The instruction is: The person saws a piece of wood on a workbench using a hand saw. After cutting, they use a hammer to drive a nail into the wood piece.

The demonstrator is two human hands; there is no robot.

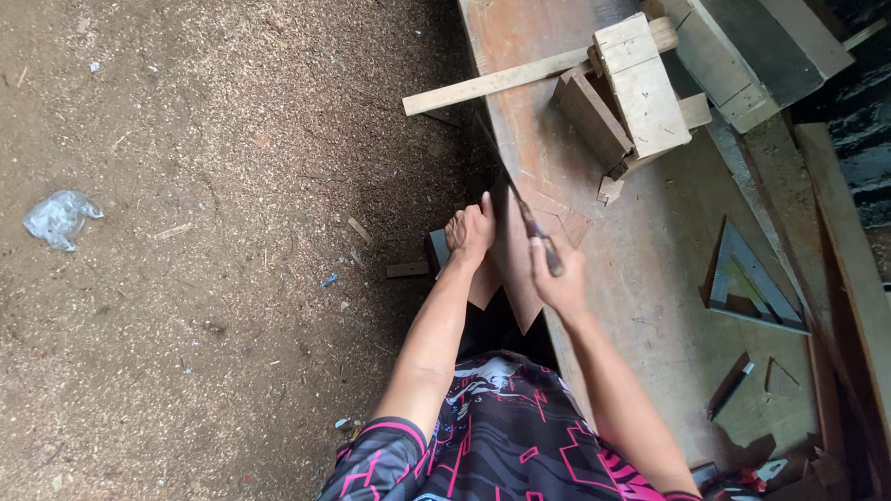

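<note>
My left hand [471, 232] presses down on a flat brown wooden piece [516, 278] that overhangs the near edge of a worn workbench [650, 278]. My right hand [560, 278] grips the dark handle of a hand saw [520, 199]. Its thin blade runs up and away along the bench edge, across the wooden piece, right beside my left thumb. The wooden piece has angled, cut corners.
A wooden box-like jig [631, 88] and a long pale strip [529, 74] lie at the far end of the bench. A triangular set square [752, 278] rests to the right, with a chisel-like tool [729, 385] nearer. A crumpled plastic bag [60, 218] lies on the sawdust floor.
</note>
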